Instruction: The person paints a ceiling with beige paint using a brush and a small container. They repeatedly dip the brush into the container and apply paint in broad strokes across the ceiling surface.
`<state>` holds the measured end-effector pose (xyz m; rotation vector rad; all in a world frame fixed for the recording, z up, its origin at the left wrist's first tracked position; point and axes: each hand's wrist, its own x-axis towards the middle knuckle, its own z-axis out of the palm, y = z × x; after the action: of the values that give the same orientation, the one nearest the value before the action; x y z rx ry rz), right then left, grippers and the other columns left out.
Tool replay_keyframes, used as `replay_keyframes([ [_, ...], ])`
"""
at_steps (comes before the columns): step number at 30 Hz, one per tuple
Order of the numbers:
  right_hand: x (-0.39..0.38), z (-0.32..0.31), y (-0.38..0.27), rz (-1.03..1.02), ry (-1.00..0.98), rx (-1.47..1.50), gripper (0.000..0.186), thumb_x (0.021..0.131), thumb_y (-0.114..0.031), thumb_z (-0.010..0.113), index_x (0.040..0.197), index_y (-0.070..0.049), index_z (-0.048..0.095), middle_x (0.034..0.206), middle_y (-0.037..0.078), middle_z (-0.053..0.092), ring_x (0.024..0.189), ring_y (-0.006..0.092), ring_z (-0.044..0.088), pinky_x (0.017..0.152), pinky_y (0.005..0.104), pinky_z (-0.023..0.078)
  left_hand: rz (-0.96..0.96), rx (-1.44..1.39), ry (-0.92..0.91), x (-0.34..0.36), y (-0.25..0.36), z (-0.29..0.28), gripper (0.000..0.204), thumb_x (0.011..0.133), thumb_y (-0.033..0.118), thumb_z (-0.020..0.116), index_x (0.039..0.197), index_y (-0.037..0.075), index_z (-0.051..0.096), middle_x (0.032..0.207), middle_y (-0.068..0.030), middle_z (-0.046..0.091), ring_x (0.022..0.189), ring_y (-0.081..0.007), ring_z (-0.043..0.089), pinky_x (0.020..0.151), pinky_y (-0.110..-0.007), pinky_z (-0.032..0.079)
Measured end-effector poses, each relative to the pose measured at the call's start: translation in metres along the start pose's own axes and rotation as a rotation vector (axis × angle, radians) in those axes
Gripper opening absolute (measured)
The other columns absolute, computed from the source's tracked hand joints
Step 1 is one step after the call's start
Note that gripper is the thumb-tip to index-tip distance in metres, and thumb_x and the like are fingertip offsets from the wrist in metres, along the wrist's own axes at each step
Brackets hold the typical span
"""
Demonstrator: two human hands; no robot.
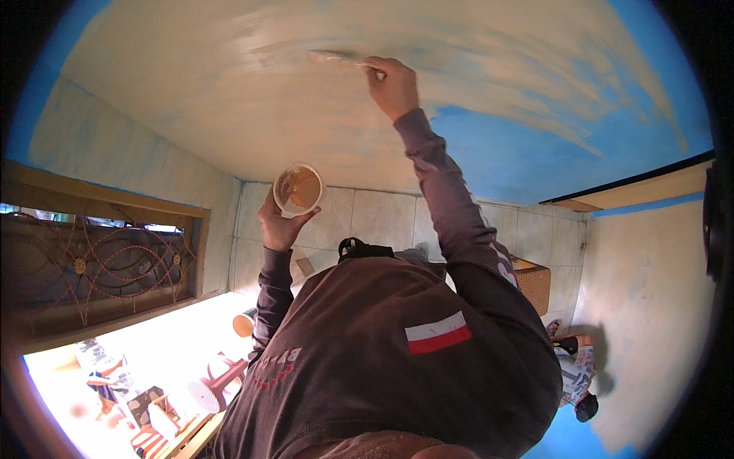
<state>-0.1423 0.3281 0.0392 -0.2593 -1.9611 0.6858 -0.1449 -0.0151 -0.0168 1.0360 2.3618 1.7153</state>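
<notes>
My right hand is closed around the handle of a paintbrush. The bristles lie against a wall that is streaked with cream paint. To the right of that arm a bright blue patch shows on the same wall, with thin cream strokes along its upper edge. Lower and further left, my left hand grips a round clear plastic tub from below. Its open mouth faces up, and light tan paint lies inside.
At the left is a window with a curly metal grille. Pale tiles run below the painted wall. A woven brown box stands right of my body. Another person is beside the right wall. Bright clutter and a pinkish stool lie lower left.
</notes>
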Motion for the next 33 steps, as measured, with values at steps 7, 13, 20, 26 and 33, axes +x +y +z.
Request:
replay_keyframes([
  [7,-0.055,-0.114,0.085,0.133,0.023,-0.137,0.02,0.085,-0.009,0.072,0.105,-0.009,0.075,0.084,0.009,0.071,0.065,0.0139,0.064,0.061,0.0272,0.052,-0.056,0.052,-0.066,-0.002,-0.017,0.054,0.085,0.062,0.021,0.095,0.133,-0.002,0.054,0.125,-0.0136,0.065,0.117,-0.0223,0.063,0.099,-0.039,0.053],
  [13,-0.065,-0.191,0.087,0.202,0.087,-0.25,0.02,0.084,-0.01,0.072,0.103,-0.009,0.075,0.086,0.011,0.072,0.066,0.02,0.066,0.061,0.0307,0.053,0.04,0.009,-0.125,0.012,0.004,0.056,0.088,0.062,0.026,0.095,0.134,-0.001,0.052,0.126,-0.0157,0.065,0.117,-0.0251,0.063,0.099,-0.04,0.053],
  [20,-0.105,-0.22,0.051,0.297,0.293,-0.384,0.019,0.085,-0.008,0.071,0.104,-0.007,0.075,0.086,0.011,0.072,0.065,0.0164,0.064,0.06,0.0295,0.052,0.096,0.066,-0.135,0.017,0.012,0.055,0.089,0.061,0.026,0.096,0.134,-0.002,0.053,0.126,-0.0152,0.065,0.116,-0.0239,0.064,0.099,-0.039,0.053],
  [26,-0.13,-0.126,0.011,0.296,0.162,0.001,0.019,0.086,-0.006,0.071,0.105,-0.006,0.074,0.082,0.01,0.071,0.066,0.0112,0.063,0.061,0.0267,0.051,0.047,0.029,-0.169,0.011,0.01,0.061,0.088,0.061,0.025,0.095,0.134,0.0,0.053,0.129,-0.0144,0.064,0.12,-0.0232,0.061,0.102,-0.04,0.051],
  [33,-0.094,-0.021,-0.01,0.202,-0.032,0.0,0.015,0.086,-0.011,0.069,0.099,-0.005,0.073,0.091,0.017,0.072,0.076,0.0299,0.071,0.068,0.036,0.057,0.016,0.03,-0.164,0.012,0.011,0.047,0.093,0.061,0.024,0.095,0.138,0.0,0.05,0.131,-0.0154,0.062,0.123,-0.0248,0.059,0.104,-0.041,0.05],
])
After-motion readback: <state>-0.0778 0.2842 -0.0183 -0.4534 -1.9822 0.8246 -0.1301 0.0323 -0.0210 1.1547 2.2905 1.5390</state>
